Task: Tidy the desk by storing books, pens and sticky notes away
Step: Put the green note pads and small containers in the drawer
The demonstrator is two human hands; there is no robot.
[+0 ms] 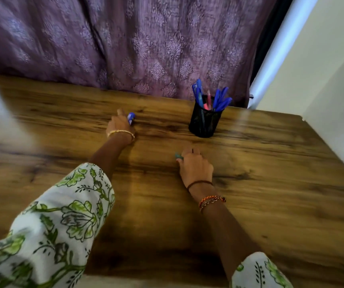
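My left hand [119,125] reaches across the wooden desk [270,183] and grips a blue pen [131,118], whose end sticks out past my fingers. My right hand [195,166] rests on the desk nearer to me, fingers curled round a small teal object [178,156], probably a pen; only its tip shows. A black mesh pen holder [204,123] stands at the back right of the desk, holding several blue pens [221,100] and a pink one [208,99]. The frame is blurred by motion.
A purple patterned curtain [135,42] hangs behind the desk's far edge. A white wall [322,69] runs along the right side. My floral sleeves cover the near left and near right corners.
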